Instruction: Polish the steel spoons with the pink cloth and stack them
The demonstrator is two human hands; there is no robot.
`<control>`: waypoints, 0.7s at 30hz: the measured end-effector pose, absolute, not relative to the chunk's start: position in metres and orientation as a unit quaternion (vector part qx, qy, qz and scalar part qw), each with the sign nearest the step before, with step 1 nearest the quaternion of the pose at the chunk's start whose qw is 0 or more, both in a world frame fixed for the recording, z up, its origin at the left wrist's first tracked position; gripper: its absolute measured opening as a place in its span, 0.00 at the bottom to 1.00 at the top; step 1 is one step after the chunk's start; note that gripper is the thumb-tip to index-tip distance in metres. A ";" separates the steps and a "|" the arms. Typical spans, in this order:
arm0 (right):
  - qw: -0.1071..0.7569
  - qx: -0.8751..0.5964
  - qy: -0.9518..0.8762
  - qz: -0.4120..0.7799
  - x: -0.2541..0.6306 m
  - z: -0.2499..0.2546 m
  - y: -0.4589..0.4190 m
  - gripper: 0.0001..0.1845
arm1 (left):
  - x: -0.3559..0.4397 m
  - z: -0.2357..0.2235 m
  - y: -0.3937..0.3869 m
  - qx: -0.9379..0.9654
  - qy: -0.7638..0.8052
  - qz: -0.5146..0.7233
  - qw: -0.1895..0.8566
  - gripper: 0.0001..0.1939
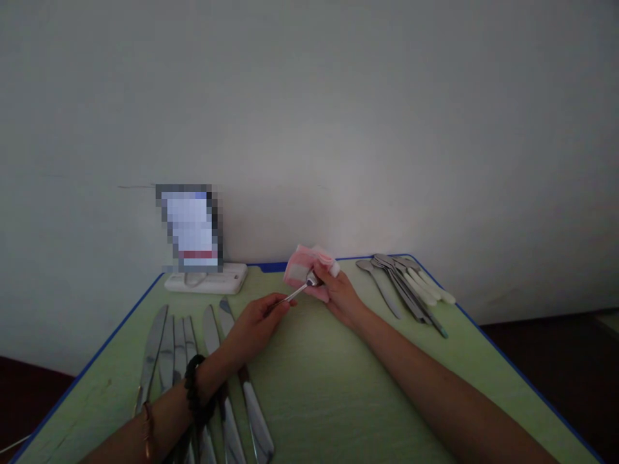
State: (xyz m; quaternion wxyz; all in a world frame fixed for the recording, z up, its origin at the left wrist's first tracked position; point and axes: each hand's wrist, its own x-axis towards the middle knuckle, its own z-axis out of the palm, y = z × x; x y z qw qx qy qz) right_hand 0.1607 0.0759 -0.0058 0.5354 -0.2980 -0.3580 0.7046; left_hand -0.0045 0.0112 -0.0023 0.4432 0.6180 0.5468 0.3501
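Over the middle of the table, my left hand (264, 320) is closed round the handle of a metal spoon (300, 290). My right hand (337, 293) grips a pink and white cloth (300, 263) wrapped about the spoon's bowl, with the thumb on top. The cloth and my fingers partly cover the bowl. Beneath my left forearm lie several table knives (155, 338), side by side with blades pointing away from me. To the right of my right hand rests a group of spoons (403, 289), some with white handles (425, 288).
A blurred lit screen (193, 225) stands upright at the back left, on or behind a white flat device (227, 278). The green table (329, 393) has a blue edge and meets a grey wall (309, 129). Dark floor (546, 348) shows at the right.
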 end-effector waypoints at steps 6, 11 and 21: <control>0.647 -0.364 -0.359 0.566 0.155 -0.012 0.083 0.23 | -0.004 -0.004 0.010 0.599 0.521 0.363 0.487 0.24; 0.585 -0.385 -0.603 0.382 0.158 -0.012 0.076 0.25 | -0.002 -0.006 0.011 0.532 0.527 0.401 0.528 0.28; 0.442 -0.376 -0.762 0.287 0.160 -0.016 0.068 0.26 | -0.001 -0.006 0.011 0.531 0.554 0.407 0.496 0.30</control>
